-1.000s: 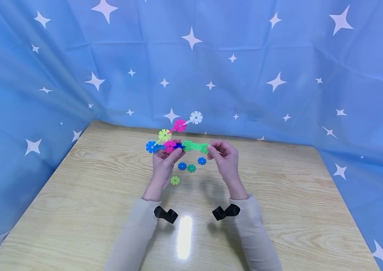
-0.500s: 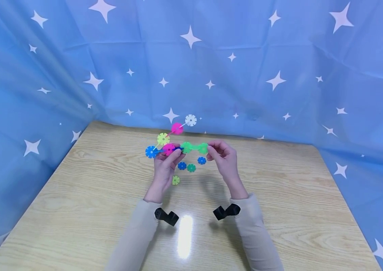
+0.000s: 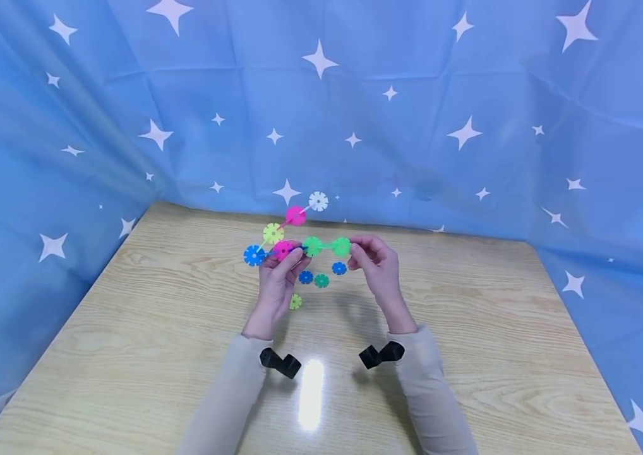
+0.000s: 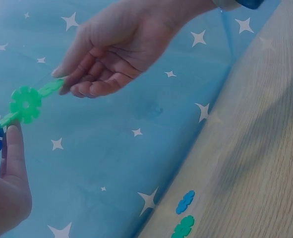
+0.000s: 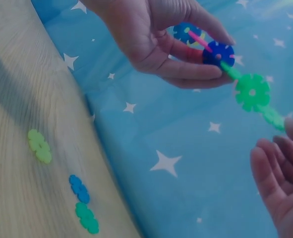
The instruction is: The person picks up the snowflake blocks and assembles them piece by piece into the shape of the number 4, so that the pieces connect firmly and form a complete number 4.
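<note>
Both hands hold up a bent chain of notched plastic discs over the table. My left hand [image 3: 277, 281] pinches it near a dark blue disc [image 5: 218, 53], beside a pink disc [image 3: 283, 251]. Beyond that hand, a blue disc [image 3: 254, 255], a yellow-green disc [image 3: 273, 233], another pink disc [image 3: 295, 215] and a white disc [image 3: 318, 201] curve up and away. To the right run linked green discs [image 4: 26, 104]. My right hand [image 3: 377, 265] pinches the green end disc [image 3: 341, 246] between thumb and finger.
Loose on the wooden table [image 3: 498, 328] below the hands lie two blue discs, one a blue disc [image 3: 339, 268], a green disc [image 3: 321, 280] and a yellow-green disc [image 3: 295, 301]. A blue star-patterned curtain [image 3: 412, 126] stands behind the table's back edge.
The chain's left part has tilted slightly, its white end moving left and a little down, and the green end disc now faces the head camera more. Both hands keep their grip.
</note>
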A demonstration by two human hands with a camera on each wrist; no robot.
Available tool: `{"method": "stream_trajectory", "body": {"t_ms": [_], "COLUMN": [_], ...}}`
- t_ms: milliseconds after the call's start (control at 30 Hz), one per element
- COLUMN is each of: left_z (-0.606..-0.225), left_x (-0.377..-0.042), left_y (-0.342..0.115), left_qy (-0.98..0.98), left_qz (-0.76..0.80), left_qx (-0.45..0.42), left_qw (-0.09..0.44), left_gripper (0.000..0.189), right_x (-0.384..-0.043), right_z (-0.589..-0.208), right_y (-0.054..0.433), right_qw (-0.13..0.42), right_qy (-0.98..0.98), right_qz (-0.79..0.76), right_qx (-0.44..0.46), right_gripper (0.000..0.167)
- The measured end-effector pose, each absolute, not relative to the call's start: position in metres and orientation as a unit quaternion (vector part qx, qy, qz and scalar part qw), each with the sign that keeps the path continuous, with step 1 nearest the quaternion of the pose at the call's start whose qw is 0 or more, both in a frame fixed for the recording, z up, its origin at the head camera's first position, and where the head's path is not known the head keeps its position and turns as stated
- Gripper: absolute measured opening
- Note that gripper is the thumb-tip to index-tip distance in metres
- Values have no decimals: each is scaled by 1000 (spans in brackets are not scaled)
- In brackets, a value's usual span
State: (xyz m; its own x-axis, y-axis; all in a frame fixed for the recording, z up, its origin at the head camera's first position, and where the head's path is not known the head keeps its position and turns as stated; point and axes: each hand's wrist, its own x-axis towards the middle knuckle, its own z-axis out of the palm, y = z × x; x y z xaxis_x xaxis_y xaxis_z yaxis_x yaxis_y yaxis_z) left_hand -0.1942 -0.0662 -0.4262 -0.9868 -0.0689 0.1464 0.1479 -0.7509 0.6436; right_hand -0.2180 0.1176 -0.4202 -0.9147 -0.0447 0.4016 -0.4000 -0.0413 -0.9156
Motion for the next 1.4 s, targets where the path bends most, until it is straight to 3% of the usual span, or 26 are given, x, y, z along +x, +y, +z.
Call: {"method": "stream_trajectory", "body": {"t_ms": [267,467,733,1067,1267,1400], "left_z": [-426,-430,-429,-430,-430,-431], "left_x": [-195,-196,-197,-196,-195,-195], "left_y": [-65,-65,-66,-67,-68,-69], "left_qy": [-345,-354,-358,-380,-402,-412], "left_qz": [-935,-931,-928,-919,-910,-905], "left_qx": [-50,-55,-58,-51,-46,-44], "left_qw": [65,67,83,89,92,95], "left_gripper": [24,20,15,22,22,23], "right_x": [-230,-247,-261,-271,-272,-274], "right_z": [-437,-464,-483,-484,-483,-484], "right_y": [127,130,126,115,108,106], "right_qw": [68,-8,-5,-39,-49,-53], "right_qy": [-731,-862,-912,-943,-955,-955], "right_qz": [674,503,397,317,282,284], "right_qx": [81,61,106,94,78,66], "right_gripper": [23,18,12,20,37,33]}}
